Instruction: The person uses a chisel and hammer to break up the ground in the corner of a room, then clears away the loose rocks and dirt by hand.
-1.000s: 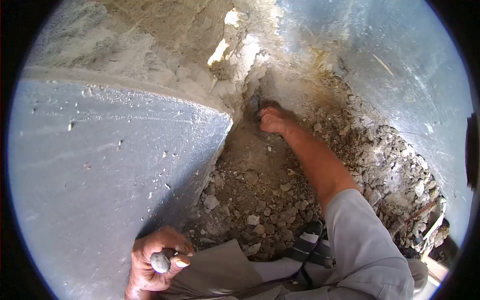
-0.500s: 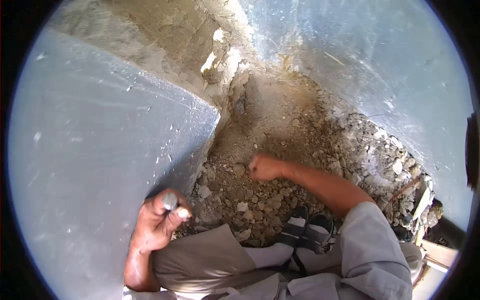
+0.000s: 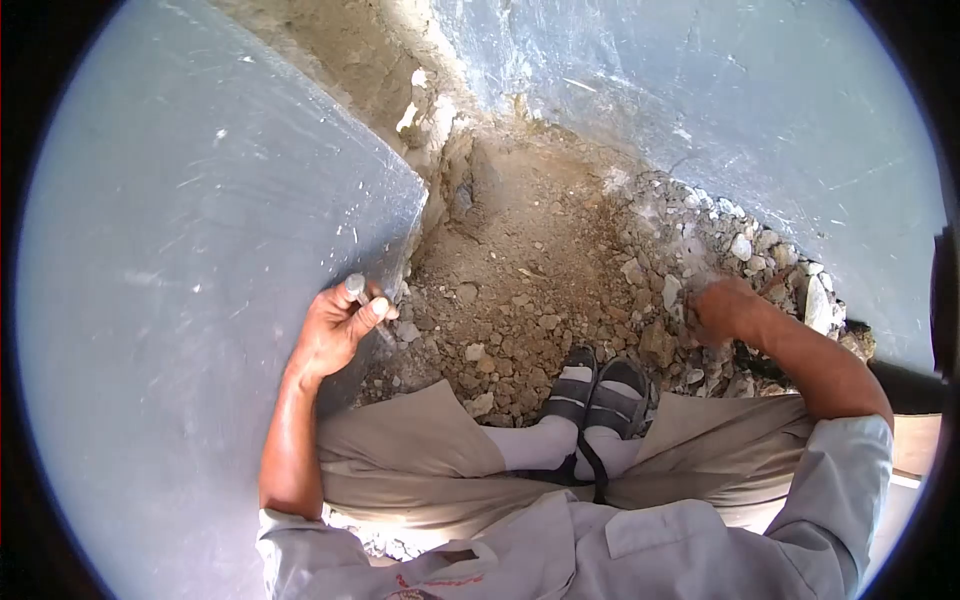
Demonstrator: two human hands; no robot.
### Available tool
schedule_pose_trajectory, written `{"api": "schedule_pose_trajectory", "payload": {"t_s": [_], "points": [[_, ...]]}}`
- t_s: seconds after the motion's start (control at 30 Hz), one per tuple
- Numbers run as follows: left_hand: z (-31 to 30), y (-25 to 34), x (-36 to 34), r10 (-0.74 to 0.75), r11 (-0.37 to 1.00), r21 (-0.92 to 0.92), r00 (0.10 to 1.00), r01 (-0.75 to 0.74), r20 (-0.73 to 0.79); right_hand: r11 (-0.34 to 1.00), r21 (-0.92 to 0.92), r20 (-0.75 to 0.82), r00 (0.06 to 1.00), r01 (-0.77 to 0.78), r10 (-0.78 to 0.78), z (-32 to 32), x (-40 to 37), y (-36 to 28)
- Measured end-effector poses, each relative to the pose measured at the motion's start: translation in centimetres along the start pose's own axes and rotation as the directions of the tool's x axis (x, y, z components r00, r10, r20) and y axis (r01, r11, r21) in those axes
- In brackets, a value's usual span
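Observation:
A metal rod with a round flat end, perhaps a chisel (image 3: 357,286), is in my left hand (image 3: 335,328); my fingers and thumb wrap round it beside the corner of the grey slab at the left. Over the broken stones on the right is my right hand (image 3: 722,310), its fingers blurred and curled downward. What it holds, if anything, I cannot make out. Loose rubble (image 3: 510,345) and brown soil (image 3: 520,215) lie between the two hands.
A large grey slab (image 3: 190,250) fills the left side, and another grey surface (image 3: 720,90) spans the upper right. My sandalled feet (image 3: 595,400) rest close together at the edge of the rubble. A rough earthen wall (image 3: 330,40) rises behind the left slab.
My right hand has swung from the middle of the soil to the stones on the right. My left hand, still round the rod, appears higher in the view, which has also shifted.

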State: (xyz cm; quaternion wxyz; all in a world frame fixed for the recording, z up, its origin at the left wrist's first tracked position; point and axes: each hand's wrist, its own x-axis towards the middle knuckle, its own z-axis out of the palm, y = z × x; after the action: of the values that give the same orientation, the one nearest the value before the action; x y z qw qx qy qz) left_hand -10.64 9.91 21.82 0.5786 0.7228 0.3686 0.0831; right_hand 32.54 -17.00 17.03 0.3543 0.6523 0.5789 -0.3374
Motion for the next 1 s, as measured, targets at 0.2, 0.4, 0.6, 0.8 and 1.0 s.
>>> {"api": "schedule_pose_trajectory", "payload": {"t_s": [0.2, 0.4, 0.6, 0.8, 1.0], "points": [[0.8, 0.5, -1.0, 0.112, 0.991, 0.092, 0.987, -0.102, -0.115, 0.999, -0.054, 0.119, 0.993, -0.003, 0.010, 2.1, 1.3, 2.2], [3.3, 1.5, -1.9, -0.095, 0.995, -0.012, 0.982, 0.095, -0.164, 0.963, 0.268, -0.330, 0.941, 0.013, 0.079, 0.0, -0.7, 7.3], [2.6, 0.2, -1.5, 0.011, 0.984, -0.173, 0.986, -0.040, -0.165, 0.959, 0.284, -0.562, 0.809, -0.005, 0.171, 1.8, -7.2, 11.7], [2.6, 0.9, -2.5, 0.005, 0.969, -0.244, 0.991, -0.038, -0.135, 0.963, 0.268, -0.649, 0.739, -0.001, 0.181, 10.2, -8.5, 11.2], [2.0, 2.4, -3.5, 0.017, 0.824, -0.566, 0.999, 0.013, 0.049, 0.914, 0.316, 0.084, 0.967, -0.253, 0.239, 5.5, -12.6, 5.4]]}}
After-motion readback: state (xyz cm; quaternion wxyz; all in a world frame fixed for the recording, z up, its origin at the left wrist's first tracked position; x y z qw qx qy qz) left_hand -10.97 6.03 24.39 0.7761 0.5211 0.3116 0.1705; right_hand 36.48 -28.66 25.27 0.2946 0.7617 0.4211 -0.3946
